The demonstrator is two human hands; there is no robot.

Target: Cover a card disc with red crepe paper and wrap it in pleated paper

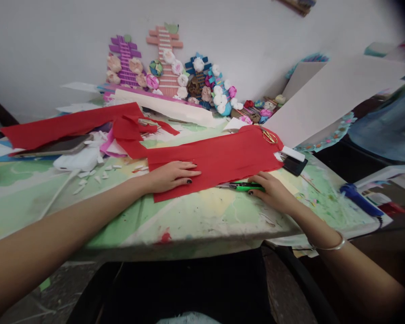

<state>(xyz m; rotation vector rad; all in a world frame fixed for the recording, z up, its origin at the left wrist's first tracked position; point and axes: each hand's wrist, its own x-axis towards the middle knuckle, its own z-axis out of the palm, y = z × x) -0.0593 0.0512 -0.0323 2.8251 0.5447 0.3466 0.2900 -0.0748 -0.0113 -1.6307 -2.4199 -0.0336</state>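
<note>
A long red sheet [222,155], which looks like crepe paper, lies across the table. My left hand [170,177] rests flat on its left part, fingers stretched out and holding nothing. Along the sheet's near edge, my right hand [272,191] has its thumb and fingers closed around the green and black handles of a pair of scissors [241,186]. The blades point left and lie beside the paper edge; their tips are hard to make out. Small gold-handled scissors [269,137] lie on the sheet's far right end.
More red paper [77,123] lies at the left, over a phone [59,146]. Close by are a white charger [77,161] with a cable and scattered white scraps. Flower-decorated stick crafts [168,67] lean against the wall. A blue glue gun [361,199] sits at the right edge.
</note>
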